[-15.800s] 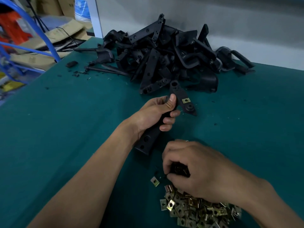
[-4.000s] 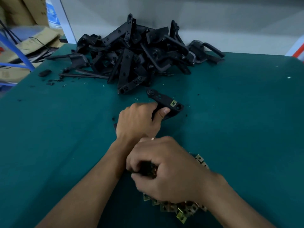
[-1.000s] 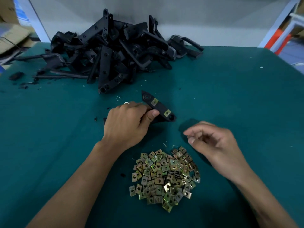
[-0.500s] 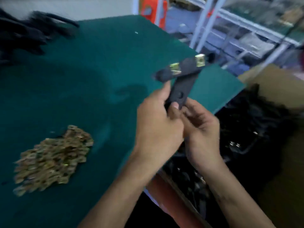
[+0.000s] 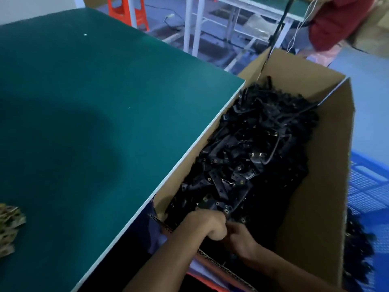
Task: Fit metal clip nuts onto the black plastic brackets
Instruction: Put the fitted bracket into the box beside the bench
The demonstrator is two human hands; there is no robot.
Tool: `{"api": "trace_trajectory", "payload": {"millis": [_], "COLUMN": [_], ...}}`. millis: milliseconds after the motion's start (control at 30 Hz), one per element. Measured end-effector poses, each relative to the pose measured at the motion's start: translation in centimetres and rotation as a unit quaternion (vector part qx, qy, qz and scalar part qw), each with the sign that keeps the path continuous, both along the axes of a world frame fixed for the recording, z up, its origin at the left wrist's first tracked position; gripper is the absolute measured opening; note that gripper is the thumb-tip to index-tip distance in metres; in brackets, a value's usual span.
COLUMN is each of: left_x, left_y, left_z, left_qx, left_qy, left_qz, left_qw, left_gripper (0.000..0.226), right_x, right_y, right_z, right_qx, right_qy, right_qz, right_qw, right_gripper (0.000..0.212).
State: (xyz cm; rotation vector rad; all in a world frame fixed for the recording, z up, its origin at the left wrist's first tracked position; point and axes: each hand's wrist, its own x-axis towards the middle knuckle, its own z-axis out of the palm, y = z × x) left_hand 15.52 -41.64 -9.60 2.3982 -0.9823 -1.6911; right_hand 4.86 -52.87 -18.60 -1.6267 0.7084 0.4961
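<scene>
Both my hands are down inside a cardboard box (image 5: 320, 186) filled with black plastic brackets (image 5: 252, 154), several showing metal clip nuts. My left hand (image 5: 205, 225) is curled at the near end of the heap, and a black bracket (image 5: 216, 206) with clip nuts on it sticks out just beyond its knuckles. My right hand (image 5: 240, 239) lies in shadow right beside the left, fingers pointing toward it; its grip is hidden. The pile of loose clip nuts (image 5: 9, 230) lies on the green table (image 5: 105, 102) at the far left edge of view.
The box stands against the table's right edge. A blue plastic crate (image 5: 370, 182) sits to the right of the box, with more black parts beside it. White table frames (image 5: 193, 24), an orange stool (image 5: 126, 9) and a person in red (image 5: 336, 17) are behind.
My view has swung right and down. Both hands went from holding the bracket up over the table edge to low inside the box among the brackets.
</scene>
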Motion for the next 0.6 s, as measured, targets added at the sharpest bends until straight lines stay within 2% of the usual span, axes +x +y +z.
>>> {"api": "trace_trajectory", "payload": {"millis": [133, 200, 333, 400, 433, 500, 533, 600], "left_x": [0.4, 0.4, 0.9, 1.1, 1.3, 1.5, 1.7, 1.9], "left_y": [1.7, 2.6, 4.1, 4.7, 5.3, 7.0, 8.3, 11.7], "left_z": [-1.0, -1.2, 0.2, 1.9, 2.9, 4.9, 6.1, 8.7], "left_qx": [0.039, 0.038, 0.000, -0.048, -0.086, -0.190, -0.255, -0.396], "left_qy": [0.008, 0.001, -0.019, -0.045, -0.067, -0.110, -0.124, -0.101], "left_qz": [-0.006, 0.000, 0.008, 0.024, 0.036, 0.084, 0.125, 0.228], "left_qw": [0.999, 0.999, 1.000, 0.998, 0.993, 0.972, 0.951, 0.884], "left_gripper": [0.039, 0.037, 0.032, 0.030, 0.030, 0.030, 0.028, 0.026], "right_x": [1.7, 2.7, 3.7, 4.8, 5.7, 7.4, 8.3, 10.3], "right_y": [1.6, 2.0, 1.5, 1.5, 1.6, 2.2, 2.6, 3.8], "right_z": [-2.6, -3.4, -3.7, -1.3, 0.3, 4.6, 7.0, 11.5], "right_qx": [-0.016, -0.064, -0.153, -0.197, -0.214, -0.226, -0.235, -0.221], "right_qy": [-0.003, 0.007, 0.061, 0.025, -0.016, -0.118, -0.174, -0.286], "right_qz": [0.051, 0.110, 0.201, 0.222, 0.192, 0.059, -0.009, -0.097], "right_qw": [0.999, 0.992, 0.966, 0.955, 0.958, 0.965, 0.956, 0.927], "right_gripper": [0.036, 0.033, 0.028, 0.023, 0.024, 0.029, 0.032, 0.026]}}
